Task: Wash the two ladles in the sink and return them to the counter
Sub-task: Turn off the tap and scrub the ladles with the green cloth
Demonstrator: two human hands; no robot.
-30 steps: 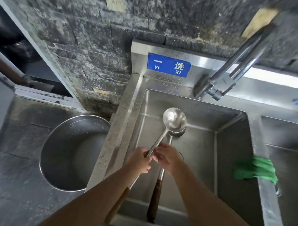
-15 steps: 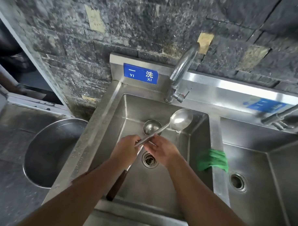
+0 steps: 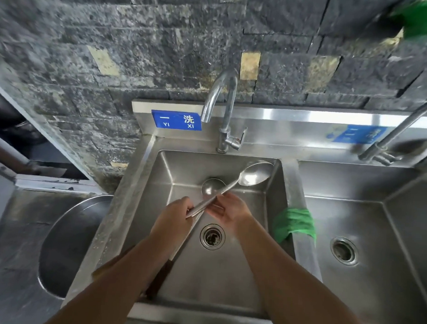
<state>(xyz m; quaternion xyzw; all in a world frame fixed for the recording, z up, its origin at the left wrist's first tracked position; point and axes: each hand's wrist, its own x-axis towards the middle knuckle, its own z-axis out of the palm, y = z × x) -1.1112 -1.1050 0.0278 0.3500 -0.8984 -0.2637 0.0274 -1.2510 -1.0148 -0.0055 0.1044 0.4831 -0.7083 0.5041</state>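
**Change noted:** over the last second the bowl of the held ladle [image 3: 255,174] has swung from directly above the second ladle's bowl to the right. It now sits at centre right of the frame, near the back right corner of the left sink basin [image 3: 227,283]. Both hands have stayed at its shaft.

**Ladles:** the held ladle is steel, and its shaft slopes down and left from the bowl into the left hand [image 3: 174,218]. This hand is closed round the shaft, knuckles toward the camera. The right hand [image 3: 230,211] is just right of the shaft, palm partly upturned and fingers against the metal. Whether it pinches the shaft or merely touches it cannot be told. The second ladle [image 3: 211,187] lies inside the basin, bowl toward the back wall. Its shaft passes beneath the left hand, and its dark wooden grip lies at the lower centre of the frame near the front wall.

**Surroundings:**
- The drain [image 3: 212,236] sits below the hands.
- A gooseneck faucet [image 3: 224,109] stands behind the basin, with a blue sign [image 3: 176,120] to its left.
- A green cloth [image 3: 293,225] is draped over the divider to the right basin [image 3: 373,276].
- A second faucet [image 3: 397,134] is at the right edge.
- A round steel bowl [image 3: 71,241] is set in the dark bench [image 3: 11,251] at lower left.
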